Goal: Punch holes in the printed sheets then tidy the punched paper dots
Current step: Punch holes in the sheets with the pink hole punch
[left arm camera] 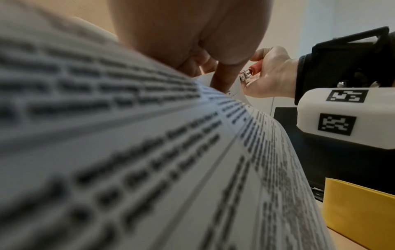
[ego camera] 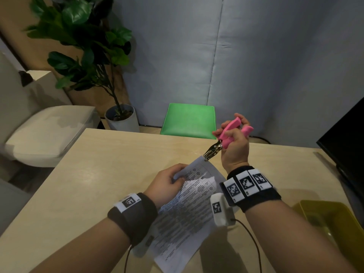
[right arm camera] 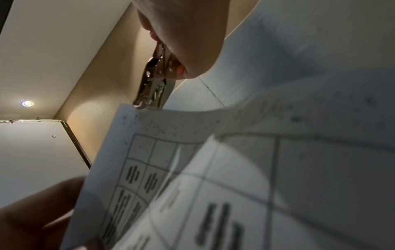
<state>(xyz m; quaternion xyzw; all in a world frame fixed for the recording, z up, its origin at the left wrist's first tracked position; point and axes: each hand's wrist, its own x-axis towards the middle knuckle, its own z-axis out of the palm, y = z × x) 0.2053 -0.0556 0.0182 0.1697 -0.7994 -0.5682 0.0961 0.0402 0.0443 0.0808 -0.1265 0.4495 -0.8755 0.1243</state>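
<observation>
Printed sheets (ego camera: pixel 189 205) with tables of text are lifted off the wooden table and curve upward. My left hand (ego camera: pixel 167 184) grips their left edge near the top. My right hand (ego camera: pixel 234 138) grips the pink handles of a hand-held hole punch (ego camera: pixel 230 133). The punch's metal head (ego camera: pixel 212 152) bites the top corner of the sheets (right arm camera: pixel 171 169); the right wrist view shows the metal head (right arm camera: pixel 151 84) over the paper's edge. In the left wrist view the blurred sheets (left arm camera: pixel 149 152) fill most of the frame, and the punch (left arm camera: pixel 248 74) shows small beyond them. No paper dots are visible.
A yellow tray (ego camera: pixel 327 217) sits on the table (ego camera: pixel 98 164) at the right front. A black monitor (ego camera: pixel 346 134) stands at the right edge. Beyond the table are a green chair seat (ego camera: pixel 189 121), a potted plant (ego camera: pixel 94 56) and a beige sofa (ego camera: pixel 39 125).
</observation>
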